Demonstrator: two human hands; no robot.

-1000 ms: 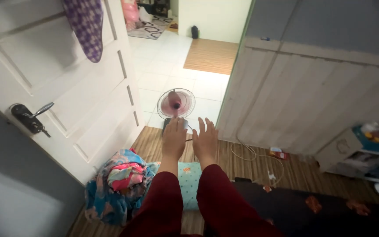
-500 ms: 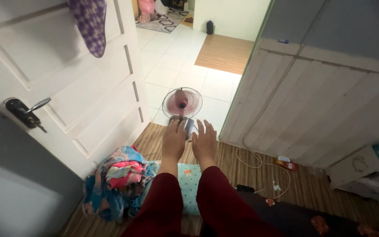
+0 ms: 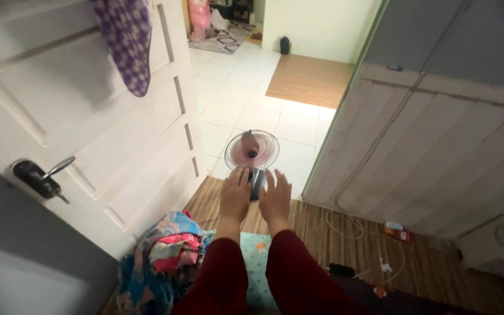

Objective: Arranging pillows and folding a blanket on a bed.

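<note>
Both my arms, in dark red sleeves, reach forward over the floor. My left hand (image 3: 235, 195) and my right hand (image 3: 275, 199) are flat with fingers apart and hold nothing. Their fingertips lie on either side of the grey base (image 3: 257, 179) of a small pink floor fan (image 3: 252, 150), which stands in the doorway where the wood-look floor meets white tiles. I cannot tell whether the fingers touch the base.
An open white door (image 3: 118, 134) with a dark handle (image 3: 43, 175) and a hanging purple checked cloth (image 3: 126, 41) stands left. A pile of colourful clothes (image 3: 158, 256) and a teal pillow (image 3: 256, 262) lie below my arms. A white cable (image 3: 351, 224) runs along the panelled wall (image 3: 433, 151).
Both hands have moved forward and now reach the fan's base. The view has come closer to the doorway and tilted slightly.
</note>
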